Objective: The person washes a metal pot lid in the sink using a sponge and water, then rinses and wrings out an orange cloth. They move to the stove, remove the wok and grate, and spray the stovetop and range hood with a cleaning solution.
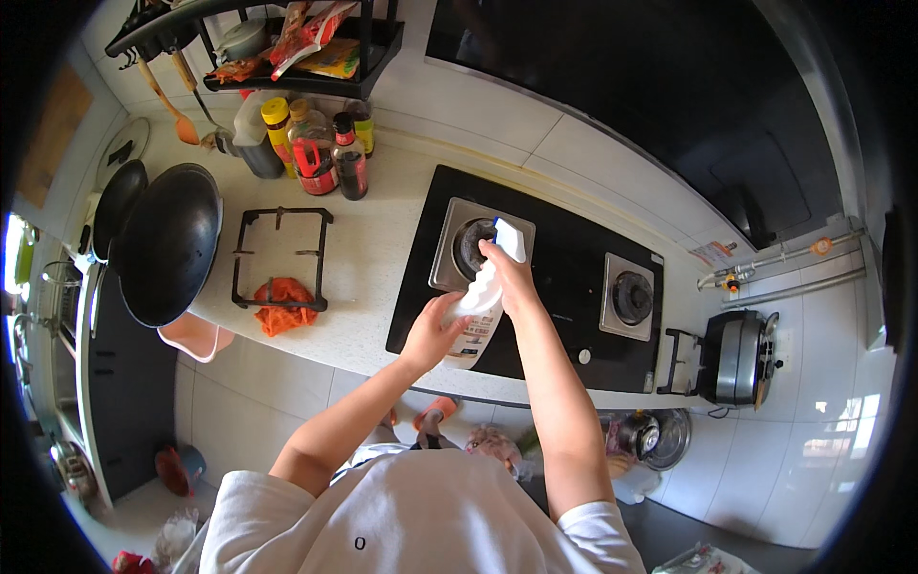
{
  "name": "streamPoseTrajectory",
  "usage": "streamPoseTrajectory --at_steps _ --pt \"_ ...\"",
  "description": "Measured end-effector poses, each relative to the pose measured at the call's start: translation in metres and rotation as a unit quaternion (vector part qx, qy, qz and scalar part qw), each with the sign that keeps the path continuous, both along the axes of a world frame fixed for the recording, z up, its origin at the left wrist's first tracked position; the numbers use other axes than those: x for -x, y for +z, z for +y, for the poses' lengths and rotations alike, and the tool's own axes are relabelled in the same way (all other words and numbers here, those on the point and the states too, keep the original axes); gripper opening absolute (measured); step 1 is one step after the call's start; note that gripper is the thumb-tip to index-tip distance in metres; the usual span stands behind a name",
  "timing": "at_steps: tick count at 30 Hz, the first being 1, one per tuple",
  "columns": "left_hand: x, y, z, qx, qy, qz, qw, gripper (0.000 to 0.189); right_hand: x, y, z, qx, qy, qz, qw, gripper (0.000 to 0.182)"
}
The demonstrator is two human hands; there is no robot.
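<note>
Both my hands are on a white spray bottle (485, 298) with a blue-edged trigger head, tilted over the left part of a black glass gas hob (552, 287). My left hand (433, 328) grips the bottle's body low down. My right hand (508, 276) wraps its neck below the spray head. Behind the bottle lies the left burner (473, 247), partly hidden by the spray head and my right hand. The right burner (632, 298) has no grate over it. Left of the hob, a black pan support (324, 262) lies on the counter, partly over a crumpled orange cloth (287, 316).
Two black pans (168, 244) stand at the counter's left. Sauce bottles (350, 165) stand by the wall under a black rack (301, 85). A second pan support (674, 362) and a dark appliance (733, 359) are right of the hob. A dark range hood panel (645, 93) hangs above.
</note>
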State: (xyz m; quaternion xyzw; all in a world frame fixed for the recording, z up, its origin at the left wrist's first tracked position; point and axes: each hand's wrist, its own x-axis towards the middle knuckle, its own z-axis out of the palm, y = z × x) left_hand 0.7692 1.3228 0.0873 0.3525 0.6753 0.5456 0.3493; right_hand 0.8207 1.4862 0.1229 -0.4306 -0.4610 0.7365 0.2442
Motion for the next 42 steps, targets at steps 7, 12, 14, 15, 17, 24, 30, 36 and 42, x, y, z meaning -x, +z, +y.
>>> streamPoseTrajectory --at_steps 7,12,14,15,17,24,30,36,42 --pt "-0.011 -0.020 -0.041 0.032 -0.044 0.001 0.999 0.047 -0.008 -0.003 -0.043 -0.066 0.132 -0.058 0.987 0.017" --pt "-0.034 -0.039 -0.079 0.096 -0.089 -0.058 0.990 0.049 -0.030 -0.039 -0.087 -0.076 0.157 -0.150 0.973 0.020" --pt "-0.042 -0.047 -0.091 0.115 -0.101 -0.051 0.987 0.052 -0.042 -0.049 -0.098 -0.056 0.151 -0.131 0.978 0.020" --pt "-0.046 -0.053 -0.096 0.120 -0.117 -0.046 0.985 0.053 -0.050 -0.054 -0.103 -0.055 0.150 -0.118 0.980 0.020" --pt "-0.053 -0.068 -0.105 0.130 -0.150 -0.035 0.979 0.054 -0.065 -0.061 -0.116 -0.108 0.157 -0.129 0.973 0.021" --pt "-0.083 -0.120 -0.120 0.253 -0.359 -0.023 0.898 0.055 -0.112 -0.103 -0.160 -0.319 0.311 -0.261 0.857 0.036" --pt "-0.096 -0.122 -0.123 0.223 -0.366 0.010 0.904 0.051 -0.122 -0.091 -0.170 -0.344 0.314 -0.295 0.834 0.044" --pt "-0.097 -0.076 -0.097 0.258 -0.403 0.061 0.876 0.054 -0.160 -0.093 -0.159 -0.262 0.088 -0.248 0.928 0.032" --pt "-0.112 -0.041 -0.061 0.174 -0.468 0.031 0.866 0.068 -0.200 -0.040 -0.123 -0.006 -0.132 -0.105 0.986 0.013"
